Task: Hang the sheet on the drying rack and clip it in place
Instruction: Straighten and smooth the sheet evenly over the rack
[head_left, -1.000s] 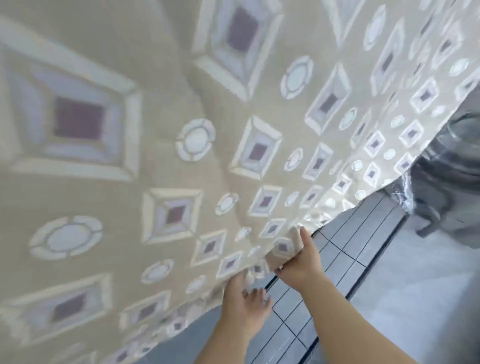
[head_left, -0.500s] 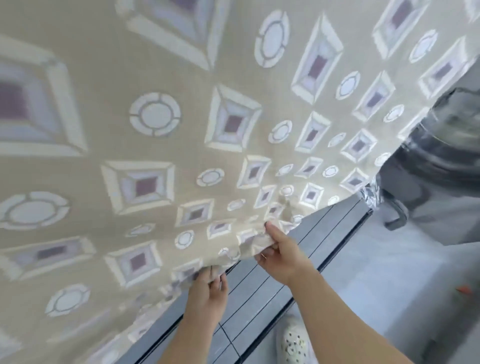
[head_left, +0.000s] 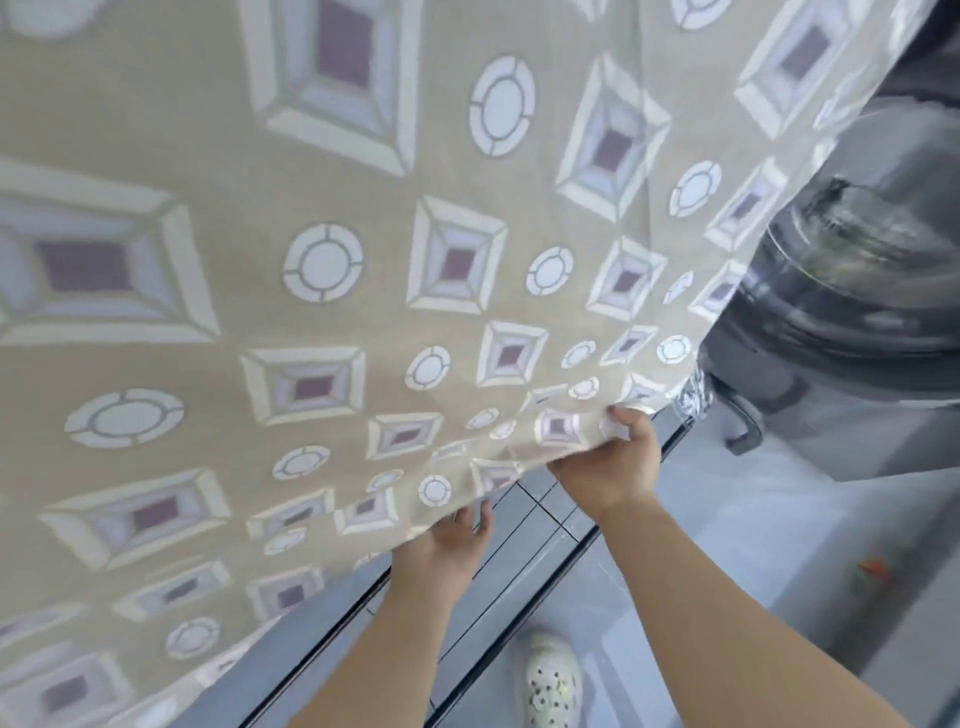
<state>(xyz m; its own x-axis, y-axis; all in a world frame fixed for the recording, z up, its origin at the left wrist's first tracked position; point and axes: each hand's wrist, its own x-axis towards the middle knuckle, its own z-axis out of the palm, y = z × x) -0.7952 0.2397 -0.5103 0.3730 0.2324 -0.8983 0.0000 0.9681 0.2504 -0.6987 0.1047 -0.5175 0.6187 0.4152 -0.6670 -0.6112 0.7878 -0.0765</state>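
Note:
A beige sheet (head_left: 363, 291) with white squares, purple centres and white rings hangs down in front of me and fills most of the view. My right hand (head_left: 610, 467) pinches its lower hem near the bottom corner, thumb on the front of the cloth. My left hand (head_left: 447, 545) holds the same hem lower and to the left, its fingertips tucked behind the fabric. The drying rack and any clips are hidden from view.
Below the hem lies a grey tiled floor (head_left: 675, 597) with a dark sliding-door track (head_left: 519, 613) running diagonally. A large dark round appliance (head_left: 852, 291) stands at the right. A white patterned shoe (head_left: 551, 680) shows at the bottom. A small orange object (head_left: 875, 566) lies on the floor.
Both hands have slid to the right along the lower hem, and the view has tilted down, so the floor and my shoe now show.

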